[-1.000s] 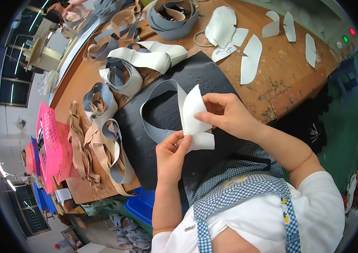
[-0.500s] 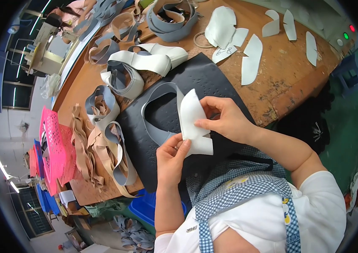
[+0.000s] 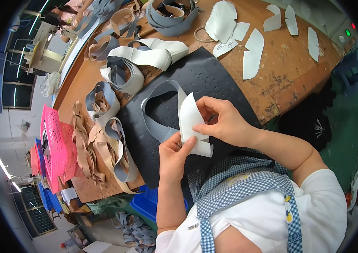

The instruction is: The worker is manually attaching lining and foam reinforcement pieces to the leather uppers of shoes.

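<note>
Over the black mat (image 3: 221, 80) both hands hold a white cut material piece (image 3: 191, 116) with a slit near its lower end. My left hand (image 3: 174, 154) pinches its lower left edge between thumb and fingers. At the right edge, my right hand (image 3: 221, 118) grips it, thumb on top and fingers curled behind. A grey strip (image 3: 155, 126) loops out from the white piece to the left and rests on the mat. Where strip and piece meet is partly hidden by the left hand.
White cut pieces (image 3: 253, 55) lie at the right on the wooden table (image 3: 288, 80). Coiled grey and white strips (image 3: 126, 78) and tan strips (image 3: 84, 143) sit to the left. Beyond them stands a pink perforated basket (image 3: 58, 147). A blue bin (image 3: 153, 202) is below the table edge.
The white piece has turned slightly and tilted between my hands. My left thumb has shifted up and right onto it. My right hand keeps its grip.
</note>
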The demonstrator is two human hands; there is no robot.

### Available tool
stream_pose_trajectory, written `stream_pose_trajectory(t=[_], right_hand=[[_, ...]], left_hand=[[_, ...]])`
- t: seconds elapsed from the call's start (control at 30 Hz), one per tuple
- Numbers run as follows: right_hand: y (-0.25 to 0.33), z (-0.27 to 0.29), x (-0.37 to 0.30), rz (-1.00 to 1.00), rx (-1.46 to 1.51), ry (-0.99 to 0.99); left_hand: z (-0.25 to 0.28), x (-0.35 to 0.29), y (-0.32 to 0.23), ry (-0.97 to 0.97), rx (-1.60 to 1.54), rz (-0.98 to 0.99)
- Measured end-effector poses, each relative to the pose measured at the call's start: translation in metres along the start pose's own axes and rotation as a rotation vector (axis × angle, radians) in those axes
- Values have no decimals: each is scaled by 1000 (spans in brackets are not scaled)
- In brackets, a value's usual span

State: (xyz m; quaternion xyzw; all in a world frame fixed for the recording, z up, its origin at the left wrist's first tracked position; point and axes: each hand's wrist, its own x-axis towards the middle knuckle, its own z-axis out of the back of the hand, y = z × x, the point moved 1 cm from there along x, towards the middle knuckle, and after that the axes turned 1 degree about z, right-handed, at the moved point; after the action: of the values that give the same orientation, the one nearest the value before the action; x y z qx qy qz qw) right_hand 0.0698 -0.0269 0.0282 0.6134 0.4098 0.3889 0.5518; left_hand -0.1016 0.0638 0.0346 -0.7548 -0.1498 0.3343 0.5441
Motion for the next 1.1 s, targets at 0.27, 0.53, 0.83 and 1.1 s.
stream_pose_trajectory(t=[0.27,0.53,0.83,1.1], right_hand=[[-5,5,11,-111,54,-25],[-16,5,13,-67,-6,-49],[-18,3,21,-404,470,-138],[-36,19,35,-148,305,-247]], left_hand=[[2,-2,1,8,30,15],[4,-5,-2,37,45,22],[2,-15,-2,72,52,26],[23,-10,-24,86,245,110]])
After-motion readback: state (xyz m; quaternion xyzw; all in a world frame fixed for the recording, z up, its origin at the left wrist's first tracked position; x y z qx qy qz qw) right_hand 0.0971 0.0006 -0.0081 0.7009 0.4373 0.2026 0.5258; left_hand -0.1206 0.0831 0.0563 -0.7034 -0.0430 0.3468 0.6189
